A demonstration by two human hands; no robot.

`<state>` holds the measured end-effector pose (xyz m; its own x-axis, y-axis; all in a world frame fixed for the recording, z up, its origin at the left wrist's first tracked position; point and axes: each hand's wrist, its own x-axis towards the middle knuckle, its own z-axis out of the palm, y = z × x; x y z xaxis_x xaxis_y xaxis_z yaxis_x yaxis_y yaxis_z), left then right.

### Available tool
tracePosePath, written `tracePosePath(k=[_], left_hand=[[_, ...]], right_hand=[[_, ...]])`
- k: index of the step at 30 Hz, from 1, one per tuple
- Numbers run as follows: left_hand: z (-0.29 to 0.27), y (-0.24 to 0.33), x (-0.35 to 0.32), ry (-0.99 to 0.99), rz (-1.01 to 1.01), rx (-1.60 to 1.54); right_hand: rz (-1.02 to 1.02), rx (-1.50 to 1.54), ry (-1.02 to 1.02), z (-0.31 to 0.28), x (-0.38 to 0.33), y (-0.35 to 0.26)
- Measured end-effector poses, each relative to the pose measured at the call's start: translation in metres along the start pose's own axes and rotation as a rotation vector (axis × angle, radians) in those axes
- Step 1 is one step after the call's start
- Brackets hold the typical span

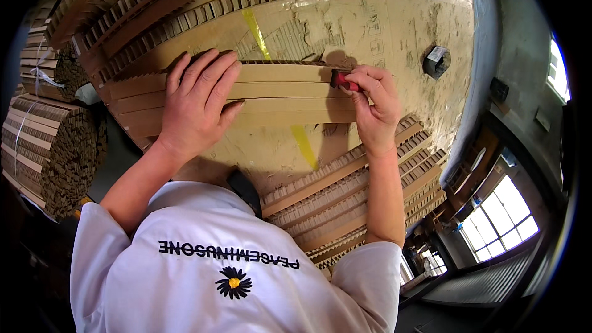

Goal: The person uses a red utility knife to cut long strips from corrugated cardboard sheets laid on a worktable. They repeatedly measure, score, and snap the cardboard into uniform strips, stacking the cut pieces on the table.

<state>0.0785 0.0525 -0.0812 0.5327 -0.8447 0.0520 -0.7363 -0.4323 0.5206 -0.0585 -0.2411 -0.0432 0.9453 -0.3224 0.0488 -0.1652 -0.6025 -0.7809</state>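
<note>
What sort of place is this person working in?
Probably a workshop or small factory working with cardboard: tied bundles of cardboard sit at the left, cardboard strips lie on a scuffed work surface, and a large paned window shows at the right.

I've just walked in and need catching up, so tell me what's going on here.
The person's left hand lies spread on a row of cardboard strips. The right hand grips a small red and black tool near the right end of the farthest strip. More ridged cardboard pieces lie below the right forearm.
</note>
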Motion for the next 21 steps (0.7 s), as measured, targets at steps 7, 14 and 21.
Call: tracePosePath(k=[7,14,21], left_hand=[[-0.001,0.001,0.003,-0.004,0.006,0.018],[-0.003,0.002,0.004,-0.017,-0.005,0.025],[-0.009,0.007,0.016,0.044,-0.028,-0.075]], right_hand=[[-0.014,-0.021,-0.037,-0.002,0.005,-0.003],[-0.010,-0.055,-0.036,0.001,0.007,-0.005],[-0.223,-0.413,-0.042,-0.006,0.015,0.000]])
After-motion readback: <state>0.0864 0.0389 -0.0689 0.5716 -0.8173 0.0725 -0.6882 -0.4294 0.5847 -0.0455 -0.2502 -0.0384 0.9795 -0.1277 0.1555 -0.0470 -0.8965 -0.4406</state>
